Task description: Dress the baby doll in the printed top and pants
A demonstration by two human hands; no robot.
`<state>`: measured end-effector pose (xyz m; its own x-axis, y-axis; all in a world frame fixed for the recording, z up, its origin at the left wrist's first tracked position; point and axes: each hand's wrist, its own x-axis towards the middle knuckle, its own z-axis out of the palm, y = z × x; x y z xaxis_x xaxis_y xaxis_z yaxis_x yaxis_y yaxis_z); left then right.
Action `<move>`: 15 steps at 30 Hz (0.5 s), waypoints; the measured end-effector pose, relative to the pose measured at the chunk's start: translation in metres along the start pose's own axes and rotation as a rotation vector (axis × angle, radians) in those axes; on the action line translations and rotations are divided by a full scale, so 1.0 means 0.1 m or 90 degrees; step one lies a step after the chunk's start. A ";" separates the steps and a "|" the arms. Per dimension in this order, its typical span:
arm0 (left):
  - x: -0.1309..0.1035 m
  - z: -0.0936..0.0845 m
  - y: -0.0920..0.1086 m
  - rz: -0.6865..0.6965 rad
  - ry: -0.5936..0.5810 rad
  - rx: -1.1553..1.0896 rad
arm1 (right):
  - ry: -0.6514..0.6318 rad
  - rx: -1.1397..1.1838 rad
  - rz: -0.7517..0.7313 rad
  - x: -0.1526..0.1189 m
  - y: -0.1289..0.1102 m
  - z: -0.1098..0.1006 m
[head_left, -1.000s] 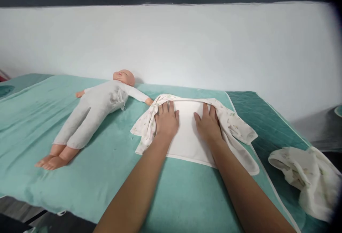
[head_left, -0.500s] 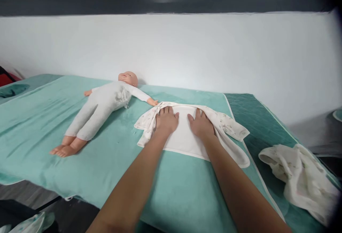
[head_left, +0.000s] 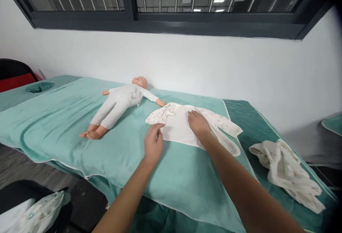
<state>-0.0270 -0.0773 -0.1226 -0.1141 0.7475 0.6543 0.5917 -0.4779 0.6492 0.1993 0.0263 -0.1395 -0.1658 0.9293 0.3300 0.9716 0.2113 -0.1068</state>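
A small white garment with a printed pattern [head_left: 179, 128] lies spread open on the green sheet, its sleeves out to both sides. My left hand [head_left: 154, 141] is at its lower left edge, thumb and fingers drawn together; whether cloth is pinched between them is too small to tell. My right hand [head_left: 198, 123] rests flat on the right part of the garment, fingers stretched out. To the left, a doll in a white suit [head_left: 120, 101] lies on its back, one hand near the garment's left sleeve.
A crumpled white cloth [head_left: 287, 172] lies at the right on darker green bedding [head_left: 244, 119]. Behind the bed stands a white wall under a barred window. A black chair [head_left: 60, 215] holding patterned cloth is at the lower left, and a red and black object at the far left.
My left hand has moved off the inside of the garment to its lower left edge, and its fingers have closed. My right hand stays on the cloth. The view has tilted up.
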 end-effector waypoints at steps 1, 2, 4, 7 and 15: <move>-0.01 -0.11 -0.09 -0.020 0.008 0.013 | -0.003 0.001 -0.001 0.02 0.03 0.03; 0.01 -0.20 -0.18 -0.037 0.007 0.034 | -0.006 0.001 0.000 0.04 0.05 0.06; 0.15 -0.29 -0.37 -0.061 -0.016 0.088 | -0.012 0.001 0.004 0.06 0.09 0.10; 0.43 -0.28 -0.57 -0.084 -0.131 0.156 | -0.010 0.002 0.008 0.08 0.10 0.12; 1.03 -0.21 -1.03 -0.225 -0.042 0.093 | 0.020 0.013 0.018 0.06 0.07 0.08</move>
<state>-0.1163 0.0395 -0.1144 -0.2834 0.8846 0.3703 0.6328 -0.1177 0.7654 0.2032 0.0361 -0.1457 -0.1327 0.9251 0.3559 0.9720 0.1917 -0.1359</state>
